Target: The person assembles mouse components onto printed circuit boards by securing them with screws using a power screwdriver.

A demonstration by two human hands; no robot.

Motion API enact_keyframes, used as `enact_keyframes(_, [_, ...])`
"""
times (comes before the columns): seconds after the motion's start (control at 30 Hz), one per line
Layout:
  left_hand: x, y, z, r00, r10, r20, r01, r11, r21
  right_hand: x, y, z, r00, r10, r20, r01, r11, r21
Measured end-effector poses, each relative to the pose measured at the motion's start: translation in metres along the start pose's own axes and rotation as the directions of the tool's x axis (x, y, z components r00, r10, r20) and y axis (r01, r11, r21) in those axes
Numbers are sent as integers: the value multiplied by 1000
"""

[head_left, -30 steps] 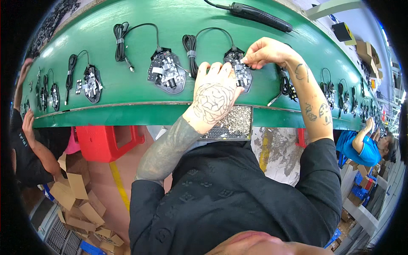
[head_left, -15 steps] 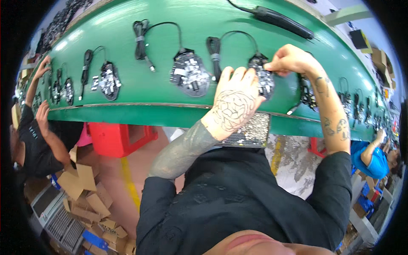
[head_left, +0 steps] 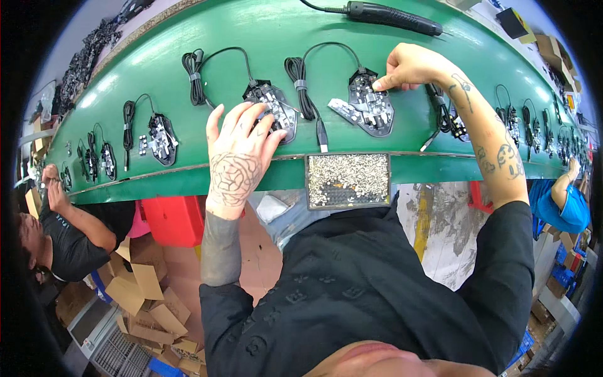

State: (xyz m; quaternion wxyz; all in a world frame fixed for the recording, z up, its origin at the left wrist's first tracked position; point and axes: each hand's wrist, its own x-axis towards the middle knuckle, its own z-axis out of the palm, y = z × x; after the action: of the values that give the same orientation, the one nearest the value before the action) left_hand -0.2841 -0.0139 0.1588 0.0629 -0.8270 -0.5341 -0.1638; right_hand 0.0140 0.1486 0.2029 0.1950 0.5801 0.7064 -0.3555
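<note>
An opened computer mouse, its circuit board and clear base exposed, lies on the green bench, with a pale strip-like part sticking out at its left. My right hand is at its upper right edge, fingers curled and thumb against the board; whatever the fingertips pinch is hidden. Over a second opened mouse, further left, my left hand lies with its fingers spread, covering the lower left part of that mouse. Beside each mouse is a black coiled cable.
A tray of small pale parts sits at the bench's near edge. A black electric screwdriver lies at the back. More opened mice line the bench on both sides. Co-workers sit left and right; cardboard boxes are at lower left.
My left hand has moved left, from the right-hand mouse to the mouse beside it, uncovering the tray. My right hand stays at its mouse. The whole view has shifted slightly.
</note>
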Motion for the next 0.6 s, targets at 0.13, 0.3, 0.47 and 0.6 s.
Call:
enact_keyframes(0.13, [-19, 5, -3, 993, -120, -3, 120, 992, 24, 3, 7, -23, 876, -235, -421, 255, 967, -8])
enact_keyframes(0.3, [-28, 30, 1, 944, -329, 23, 329, 944, -4, 71, 44, -18, 525, -538, -659, 69, 799, -598])
enact_keyframes(0.47, [-23, 46, 5, 935, -352, -38, 354, 934, 51, 72, 68, -40, 603, -502, -620, 194, 846, -496])
enact_keyframes(0.6, [-24, 47, 5, 942, -336, -5, 335, 939, 80, 40, 63, -62, 356, -468, -809, 476, 836, -274])
